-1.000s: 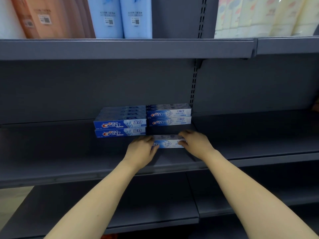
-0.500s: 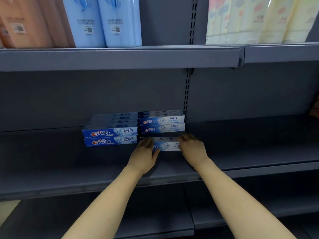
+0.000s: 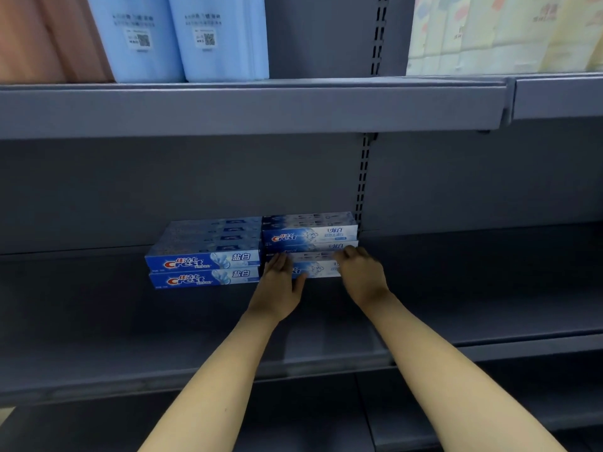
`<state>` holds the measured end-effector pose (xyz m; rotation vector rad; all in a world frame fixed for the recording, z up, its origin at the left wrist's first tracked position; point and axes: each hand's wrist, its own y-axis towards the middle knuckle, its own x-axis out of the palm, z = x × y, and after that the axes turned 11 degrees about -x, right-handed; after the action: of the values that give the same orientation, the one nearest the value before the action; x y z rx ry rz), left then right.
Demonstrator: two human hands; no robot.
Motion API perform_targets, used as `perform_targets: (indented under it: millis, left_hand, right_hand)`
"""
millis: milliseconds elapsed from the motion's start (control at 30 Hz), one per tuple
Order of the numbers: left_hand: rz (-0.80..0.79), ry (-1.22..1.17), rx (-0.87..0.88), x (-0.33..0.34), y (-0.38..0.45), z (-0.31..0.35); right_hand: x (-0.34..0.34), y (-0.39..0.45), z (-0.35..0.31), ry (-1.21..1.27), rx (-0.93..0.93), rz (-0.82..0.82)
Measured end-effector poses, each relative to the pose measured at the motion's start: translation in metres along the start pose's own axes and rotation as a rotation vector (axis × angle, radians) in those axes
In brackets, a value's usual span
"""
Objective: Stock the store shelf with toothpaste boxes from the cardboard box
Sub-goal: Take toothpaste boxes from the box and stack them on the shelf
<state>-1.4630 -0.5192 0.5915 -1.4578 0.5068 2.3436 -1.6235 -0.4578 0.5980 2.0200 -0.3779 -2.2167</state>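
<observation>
The toothpaste box (image 3: 315,268) you are handling sits just below the centre of the frame, lying lengthwise on the grey middle shelf (image 3: 130,337), right against the front of the pale stack (image 3: 310,234) behind it. Your left hand (image 3: 279,288) covers its left end, fingers fairly straight over the top and thumb spread along the front face. Your right hand (image 3: 362,278) covers the right end with fingers curled over the top edge, gripping it. Both hands hide most of the print; only part of the red "Crest" logo shows between them.

The pale stack behind is two boxes high, white and light blue, each marked "Crest" with Chinese characters ending in 白. Its right end lies close to the slotted upright (image 3: 362,190) at the back of the shelving. Touching the stack on the left, in the middle left of the frame, is a darker blue stack (image 3: 204,265), also two high and several rows deep, with "Crest", 佳洁士 and 盐白 on the front faces.

Along the top of the frame runs the upper shelf (image 3: 261,106). On it at upper left stand an orange pack (image 3: 39,37) and two light blue packs (image 3: 176,37) with QR-code labels whose small print is too blurred to read. At upper right are pale pastel packs (image 3: 502,34).
</observation>
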Motion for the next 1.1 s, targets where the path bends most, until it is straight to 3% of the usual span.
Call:
perform_targets:
  millis: [400, 533, 733, 900, 1100]
  left_hand:
    - [0.070, -0.008, 0.024, 0.015, 0.030, -0.013]
    - [0.050, 0.027, 0.039, 0.013, 0.029, -0.016]
    - [-0.027, 0.049, 0.016, 0.005, 0.009, -0.015]
    - [0.079, -0.141, -0.021, 0.003, -0.031, 0.004]
    - [0.244, -0.084, 0.110, 0.016, -0.088, 0.005]
  right_hand:
    - [0.021, 0.031, 0.010, -0.044, -0.028, 0.152]
    - [0.019, 0.029, 0.010, 0.016, -0.038, 0.091]
    - [0.018, 0.025, -0.002, 0.080, 0.102, 0.113]
    - [0.012, -0.007, -0.024, 0.200, 0.068, 0.231]
    - [0.011, -0.052, -0.049, 0.319, 0.055, 0.423]
